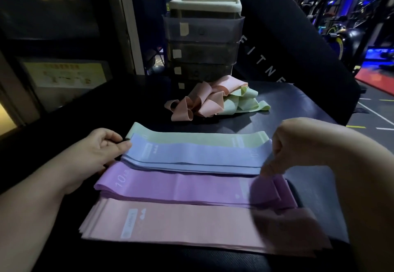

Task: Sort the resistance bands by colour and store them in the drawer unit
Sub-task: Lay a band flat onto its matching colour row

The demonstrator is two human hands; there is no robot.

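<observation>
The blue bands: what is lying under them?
The blue bands overlap the near edge of a green band and the far edge of the purple bands. How far these reach beneath is covered.
</observation>
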